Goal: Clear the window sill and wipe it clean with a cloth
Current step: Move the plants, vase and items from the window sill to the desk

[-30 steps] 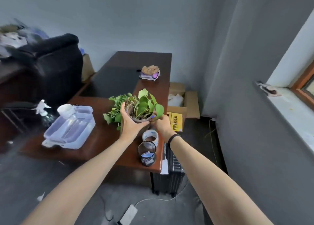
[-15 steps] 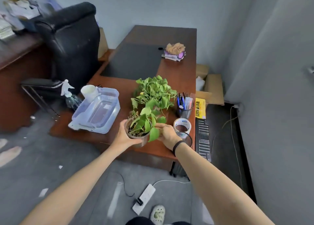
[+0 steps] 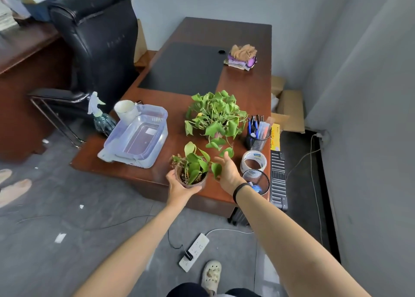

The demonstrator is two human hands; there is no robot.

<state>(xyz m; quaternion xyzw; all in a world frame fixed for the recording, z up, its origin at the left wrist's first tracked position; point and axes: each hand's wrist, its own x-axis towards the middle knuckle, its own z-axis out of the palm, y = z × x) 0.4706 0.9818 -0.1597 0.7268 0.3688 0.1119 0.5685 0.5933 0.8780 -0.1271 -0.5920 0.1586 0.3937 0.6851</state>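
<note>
A small potted plant (image 3: 190, 172) stands at the near edge of the brown desk (image 3: 244, 90). My left hand (image 3: 179, 190) grips the pot from its left and near side. My right hand (image 3: 226, 172) hovers just right of the pot with fingers spread, apart from it and holding nothing. A bigger leafy plant (image 3: 215, 116) stands behind it. A crumpled tan cloth (image 3: 243, 52) lies on a folded purple one at the desk's far right. The window sill is out of view.
A clear plastic tub (image 3: 137, 139) with a white cup and a spray bottle (image 3: 101, 117) sit at the left. A pen holder (image 3: 258, 137), tape roll (image 3: 253, 160) and mesh cup (image 3: 257, 181) crowd the right edge. A black chair (image 3: 96, 40) stands behind; a power strip (image 3: 194, 251) lies on the floor.
The small plant has come down onto the desk's near edge. My right hand has let go of the pot and opened; my left hand still grips it.
</note>
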